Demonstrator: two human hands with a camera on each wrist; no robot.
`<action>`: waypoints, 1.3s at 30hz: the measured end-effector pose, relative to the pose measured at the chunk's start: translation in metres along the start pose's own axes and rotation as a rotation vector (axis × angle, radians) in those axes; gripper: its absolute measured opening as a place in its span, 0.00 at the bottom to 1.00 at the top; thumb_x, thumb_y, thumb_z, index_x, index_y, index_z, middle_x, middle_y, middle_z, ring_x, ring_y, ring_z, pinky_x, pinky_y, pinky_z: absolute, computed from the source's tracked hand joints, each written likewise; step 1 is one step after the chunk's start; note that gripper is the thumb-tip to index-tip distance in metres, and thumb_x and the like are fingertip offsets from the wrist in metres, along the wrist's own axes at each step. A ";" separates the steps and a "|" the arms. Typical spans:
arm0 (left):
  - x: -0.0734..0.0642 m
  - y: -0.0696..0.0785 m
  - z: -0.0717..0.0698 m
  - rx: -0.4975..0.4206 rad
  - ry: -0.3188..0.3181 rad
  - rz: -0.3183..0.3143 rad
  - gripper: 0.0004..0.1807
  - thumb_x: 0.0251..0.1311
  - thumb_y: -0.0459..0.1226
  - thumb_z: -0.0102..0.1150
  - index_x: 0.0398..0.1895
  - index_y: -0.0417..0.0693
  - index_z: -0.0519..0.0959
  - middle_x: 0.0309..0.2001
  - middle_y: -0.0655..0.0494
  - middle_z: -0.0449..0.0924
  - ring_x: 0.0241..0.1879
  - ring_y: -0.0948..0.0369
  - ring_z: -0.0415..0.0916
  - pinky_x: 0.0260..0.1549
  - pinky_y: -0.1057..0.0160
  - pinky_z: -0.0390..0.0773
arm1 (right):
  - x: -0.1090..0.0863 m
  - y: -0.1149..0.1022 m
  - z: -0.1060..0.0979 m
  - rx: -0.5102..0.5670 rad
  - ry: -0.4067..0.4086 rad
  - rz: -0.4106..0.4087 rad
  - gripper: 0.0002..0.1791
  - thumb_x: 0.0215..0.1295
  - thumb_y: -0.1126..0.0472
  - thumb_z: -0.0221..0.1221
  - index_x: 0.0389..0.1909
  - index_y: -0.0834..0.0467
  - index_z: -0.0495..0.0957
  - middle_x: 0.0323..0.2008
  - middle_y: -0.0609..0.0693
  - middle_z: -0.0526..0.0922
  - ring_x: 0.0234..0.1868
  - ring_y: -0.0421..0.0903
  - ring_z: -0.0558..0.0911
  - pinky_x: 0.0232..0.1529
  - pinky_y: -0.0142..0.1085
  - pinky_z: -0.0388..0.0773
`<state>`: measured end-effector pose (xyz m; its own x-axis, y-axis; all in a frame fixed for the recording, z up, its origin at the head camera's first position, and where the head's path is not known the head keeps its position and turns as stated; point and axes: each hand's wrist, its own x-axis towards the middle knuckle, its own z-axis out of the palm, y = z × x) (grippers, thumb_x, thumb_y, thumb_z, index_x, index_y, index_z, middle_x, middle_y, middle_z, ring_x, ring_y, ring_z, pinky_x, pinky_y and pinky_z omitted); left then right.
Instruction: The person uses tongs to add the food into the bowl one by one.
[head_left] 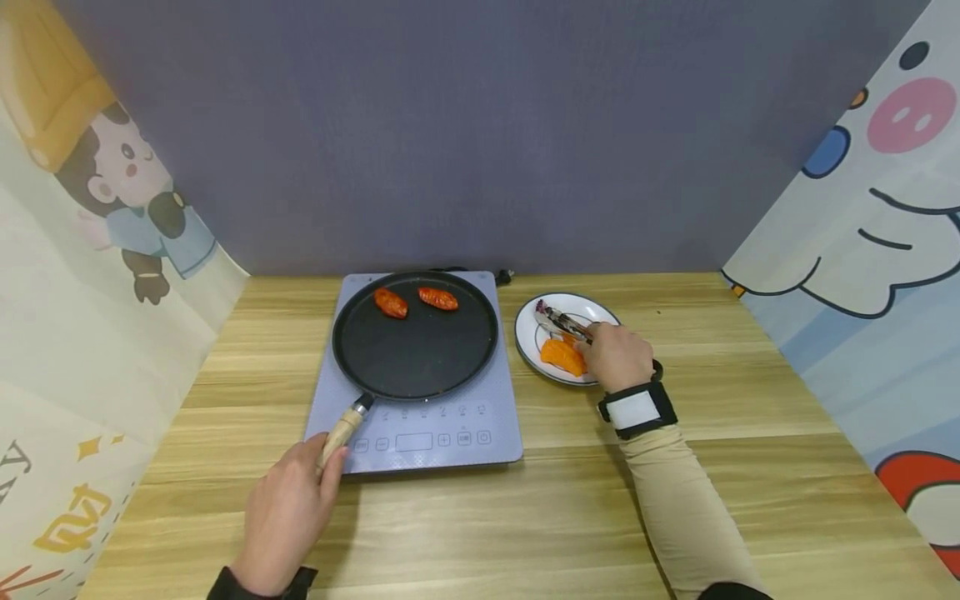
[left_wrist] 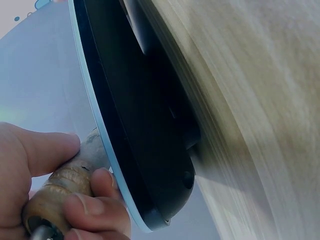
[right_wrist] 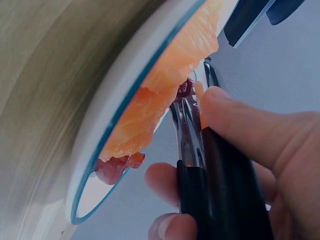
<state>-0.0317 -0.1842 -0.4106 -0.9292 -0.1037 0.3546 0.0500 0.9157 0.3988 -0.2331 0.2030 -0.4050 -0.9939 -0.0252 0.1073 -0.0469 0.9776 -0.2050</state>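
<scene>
My left hand [head_left: 288, 504] grips the wooden handle [head_left: 345, 431] of a flat black frying pan [head_left: 412, 358]. Two reddish-brown glazed pieces, like chicken wings [head_left: 391, 303], lie in the pan's far half. On the right, my right hand [head_left: 619, 357] holds black-handled tongs [right_wrist: 220, 185] over a white plate [head_left: 527, 337] with a dark blue rim. Orange slices that look like salmon [head_left: 562, 357] lie on this plate. Near the tongs' tips is a dark purplish piece [right_wrist: 185, 90]; whether they clamp it is unclear. Another purplish piece [right_wrist: 112, 170] sits by the salmon.
Beneath the pan is a pale induction cooker [head_left: 480, 450] with a control panel at its front. Its black cord [head_left: 504, 277] shows at the back. The wooden table [head_left: 465, 533] meets a grey panel [head_left: 480, 142] behind and cartoon-printed walls on both sides.
</scene>
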 end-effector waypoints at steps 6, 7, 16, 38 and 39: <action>0.000 -0.001 0.000 -0.001 0.004 0.008 0.14 0.59 0.37 0.63 0.40 0.33 0.79 0.21 0.52 0.71 0.16 0.62 0.63 0.11 0.62 0.60 | 0.000 -0.001 0.001 0.003 0.016 -0.010 0.12 0.63 0.50 0.62 0.37 0.55 0.83 0.28 0.57 0.81 0.25 0.56 0.78 0.14 0.44 0.65; 0.000 -0.001 0.000 -0.001 0.003 0.008 0.14 0.58 0.37 0.63 0.40 0.33 0.79 0.21 0.52 0.71 0.16 0.61 0.62 0.11 0.63 0.60 | 0.000 -0.001 0.001 0.005 0.017 -0.011 0.13 0.63 0.50 0.62 0.38 0.55 0.83 0.28 0.58 0.81 0.25 0.56 0.78 0.14 0.44 0.65; 0.001 0.000 0.000 -0.001 -0.011 0.005 0.15 0.60 0.38 0.62 0.41 0.32 0.79 0.20 0.53 0.69 0.16 0.62 0.61 0.11 0.63 0.59 | 0.000 0.000 0.001 0.017 0.011 -0.012 0.15 0.64 0.49 0.61 0.43 0.54 0.84 0.32 0.59 0.82 0.28 0.58 0.80 0.15 0.45 0.66; 0.001 0.000 -0.001 0.010 -0.014 -0.007 0.15 0.59 0.38 0.63 0.41 0.33 0.79 0.21 0.53 0.70 0.16 0.61 0.62 0.11 0.62 0.60 | -0.008 -0.014 -0.009 0.060 0.315 -0.113 0.22 0.62 0.46 0.63 0.53 0.54 0.80 0.33 0.61 0.83 0.19 0.57 0.77 0.12 0.46 0.66; 0.001 0.000 -0.001 0.011 -0.016 -0.009 0.15 0.59 0.38 0.63 0.41 0.33 0.79 0.21 0.53 0.70 0.16 0.61 0.63 0.11 0.62 0.60 | -0.009 -0.015 -0.009 0.058 0.331 -0.124 0.22 0.61 0.46 0.63 0.52 0.54 0.80 0.32 0.60 0.83 0.18 0.56 0.77 0.12 0.46 0.66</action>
<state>-0.0324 -0.1845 -0.4091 -0.9352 -0.1061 0.3378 0.0376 0.9189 0.3927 -0.2227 0.1903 -0.3936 -0.8948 -0.0643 0.4418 -0.1797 0.9578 -0.2245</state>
